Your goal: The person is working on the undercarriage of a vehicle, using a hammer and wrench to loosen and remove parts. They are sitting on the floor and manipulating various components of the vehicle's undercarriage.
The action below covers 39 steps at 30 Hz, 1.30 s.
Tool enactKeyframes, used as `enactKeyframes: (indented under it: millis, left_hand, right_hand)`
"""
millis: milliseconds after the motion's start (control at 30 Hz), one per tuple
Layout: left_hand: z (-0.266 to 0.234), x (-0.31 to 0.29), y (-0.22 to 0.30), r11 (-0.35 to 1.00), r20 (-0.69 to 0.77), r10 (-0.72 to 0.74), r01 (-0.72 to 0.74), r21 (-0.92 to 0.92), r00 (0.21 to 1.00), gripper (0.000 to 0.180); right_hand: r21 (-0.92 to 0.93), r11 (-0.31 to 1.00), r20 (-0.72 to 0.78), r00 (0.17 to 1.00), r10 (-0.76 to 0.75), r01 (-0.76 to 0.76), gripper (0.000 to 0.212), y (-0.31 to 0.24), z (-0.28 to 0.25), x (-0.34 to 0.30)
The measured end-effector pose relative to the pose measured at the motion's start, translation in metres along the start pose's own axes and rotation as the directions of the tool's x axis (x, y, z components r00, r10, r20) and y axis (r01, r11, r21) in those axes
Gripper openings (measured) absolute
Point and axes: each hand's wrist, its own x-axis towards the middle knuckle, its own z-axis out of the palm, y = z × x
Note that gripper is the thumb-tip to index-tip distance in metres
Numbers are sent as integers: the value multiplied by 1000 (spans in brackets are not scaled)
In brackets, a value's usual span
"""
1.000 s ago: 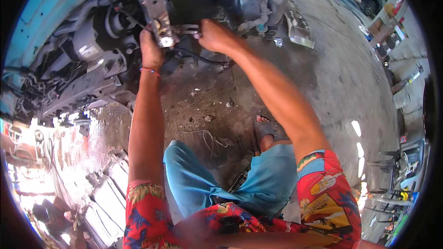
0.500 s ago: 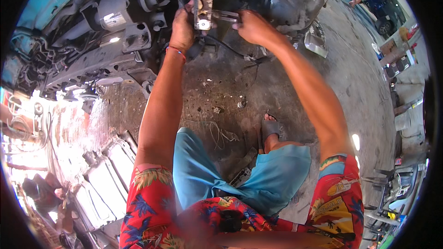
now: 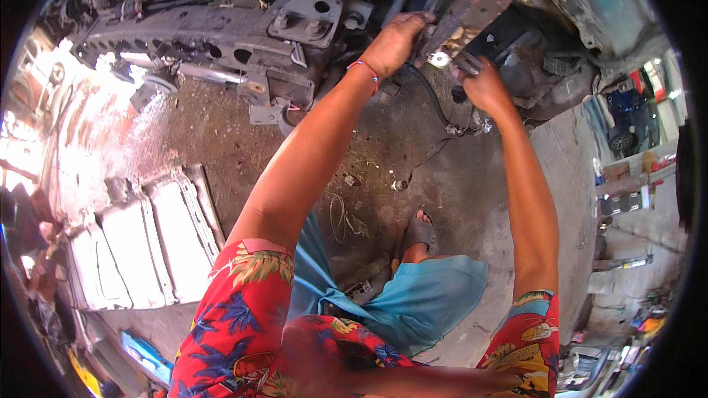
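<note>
A worn metal bracket (image 3: 481, 13) with rusty patches and a bright round bolt head at its lower end slants up to the right under the vehicle's front. My left hand (image 3: 397, 43) is closed at the bracket's left edge, near its lower end, fingertips partly hidden behind it. On the other side, my right hand (image 3: 485, 87) grips a short grey metal hand tool (image 3: 466, 65), its exact kind unclear. The tool points toward the bracket's lower end; whether it touches is hidden. A black cable (image 3: 428, 96) hangs below my hands.
A dark frame rail (image 3: 199, 37) with holes runs left, joining a bolted mount (image 3: 313, 22). Teal bodywork (image 3: 612, 0) edges the upper right. A ribbed metal panel (image 3: 140, 243) lies at left. A small round part (image 3: 399, 185) sits on the stained floor near my foot (image 3: 420, 232).
The view has turned, so the bracket and both hands now appear farther right, with the bracket slanted. Both hands stay at its lower end, and the right one still holds the tool.
</note>
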Motion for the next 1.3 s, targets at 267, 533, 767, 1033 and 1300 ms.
enactKeyframes:
  millis: [267,533,767,1033,1300]
  left_hand:
    - [5,-9,25,631,147,311,-320,707,939,41]
    - [7,-5,14,524,98,302,-251,814,948,36]
    - [13,-3,30,897,-148,272,-195,396,951,47]
    - [18,2,48,934,-175,193,-126,334,965,49]
    - [25,9,37,897,-155,293,-215,386,943,54]
  right_hand:
    - [112,994,147,989,0,-17,56,4,31,4]
    - [239,964,112,990,89,-114,45,-7,45,6]
    - [144,971,-25,981,-192,194,42,-2,45,29]
    - [181,969,-135,980,-145,168,36,-1,55,35]
    - [209,933,-133,953,-271,295,31,9,34,49]
